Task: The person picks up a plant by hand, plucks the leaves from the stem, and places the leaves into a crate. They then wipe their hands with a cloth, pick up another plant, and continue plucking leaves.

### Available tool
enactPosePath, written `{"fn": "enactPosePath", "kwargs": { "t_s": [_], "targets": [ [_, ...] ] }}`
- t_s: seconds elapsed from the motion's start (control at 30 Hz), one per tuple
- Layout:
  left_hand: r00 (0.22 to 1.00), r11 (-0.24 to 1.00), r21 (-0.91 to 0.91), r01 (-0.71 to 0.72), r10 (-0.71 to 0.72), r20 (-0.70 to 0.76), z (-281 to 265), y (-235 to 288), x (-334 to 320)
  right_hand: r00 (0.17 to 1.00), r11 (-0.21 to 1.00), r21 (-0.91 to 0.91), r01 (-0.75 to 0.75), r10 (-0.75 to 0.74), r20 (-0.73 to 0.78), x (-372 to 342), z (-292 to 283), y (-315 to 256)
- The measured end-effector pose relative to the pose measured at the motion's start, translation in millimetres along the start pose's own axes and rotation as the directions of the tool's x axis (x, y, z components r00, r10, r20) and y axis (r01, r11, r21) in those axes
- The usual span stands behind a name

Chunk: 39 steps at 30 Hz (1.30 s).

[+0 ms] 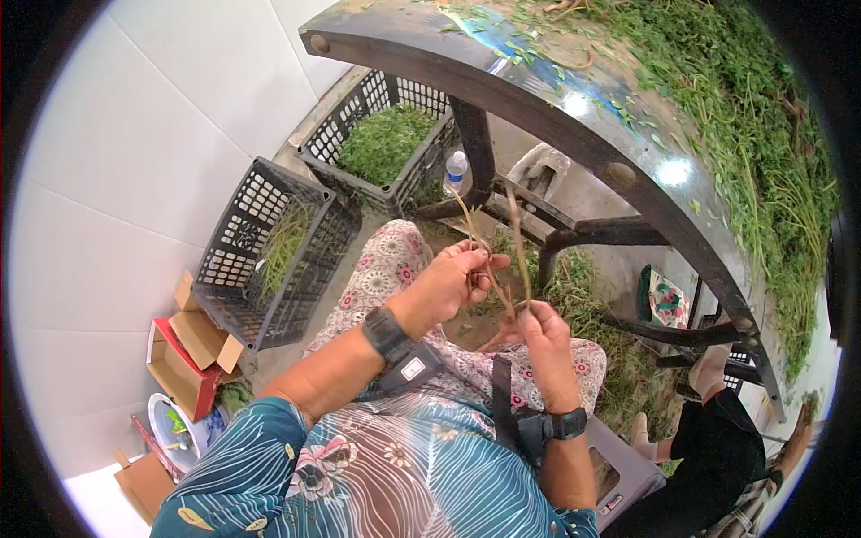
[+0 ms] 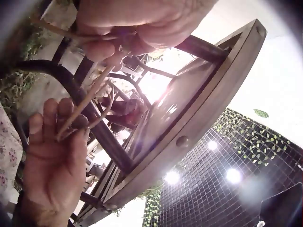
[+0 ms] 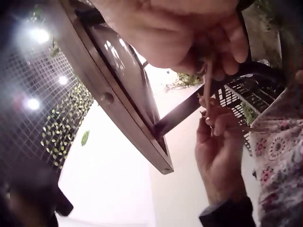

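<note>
In the head view, both hands meet above the lap around thin brown plant stems (image 1: 517, 233). My left hand (image 1: 456, 282) pinches a forked stem between thumb and curled fingers. Just to its right, my right hand (image 1: 546, 345) pinches stems with thumb and forefinger. The left wrist view has the left hand (image 2: 142, 21) at the top, with a stem (image 2: 87, 100) running down to the right hand (image 2: 54, 165), whose other fingers are extended. In the right wrist view, a stem (image 3: 208, 85) spans the right hand (image 3: 165, 38) and left hand (image 3: 221, 156).
Black crates (image 1: 309, 282) holding greens stand at the left, beside an open cardboard box (image 1: 179, 372). A bottle (image 1: 456, 168) is near the metal table legs. Leafy stems (image 1: 762, 134) cover the curved table's right side. Another person's legs (image 1: 717, 448) are at lower right.
</note>
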<state>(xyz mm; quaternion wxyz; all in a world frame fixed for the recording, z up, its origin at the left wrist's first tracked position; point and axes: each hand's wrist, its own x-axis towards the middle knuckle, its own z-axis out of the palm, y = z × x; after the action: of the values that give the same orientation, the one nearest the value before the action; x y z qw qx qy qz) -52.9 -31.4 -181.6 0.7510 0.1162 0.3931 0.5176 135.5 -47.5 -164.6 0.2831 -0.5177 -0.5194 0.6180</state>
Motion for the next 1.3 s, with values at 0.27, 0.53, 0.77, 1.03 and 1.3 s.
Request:
{"fn": "enactPosePath", "kwargs": {
  "t_s": [0.27,0.53,0.77,1.03,1.3],
  "targets": [
    [0.996,0.998,-0.047,0.029,-0.024,0.09,0.6,0.6,-1.1,0.992,0.979,-0.204,0.01,0.016,0.125,-4.5,5.0,-6.8],
    [0.995,0.996,0.036,-0.083,0.085,-0.046,3.2,5.6,2.4,0.986,0.974,-0.217,0.065,-0.029,0.163,-8.7,15.0,-17.3],
    [0.963,0.968,-0.119,-0.222,0.198,-0.181,-48.7,59.6,-18.5,0.991,0.991,0.098,-0.089,0.079,0.108,-6.3,1.3,7.4],
    [0.806,0.846,-0.276,-0.457,0.262,-0.532,-150.9,90.8,-54.1,0.975,0.966,0.164,-0.199,0.178,0.134,-1.5,-6.6,24.8],
    [0.721,0.635,-0.45,-0.628,0.257,-0.644,-216.6,117.8,-79.1,0.97,0.972,0.124,-0.202,0.181,0.161,0.9,-0.9,20.7]
  ]
}}
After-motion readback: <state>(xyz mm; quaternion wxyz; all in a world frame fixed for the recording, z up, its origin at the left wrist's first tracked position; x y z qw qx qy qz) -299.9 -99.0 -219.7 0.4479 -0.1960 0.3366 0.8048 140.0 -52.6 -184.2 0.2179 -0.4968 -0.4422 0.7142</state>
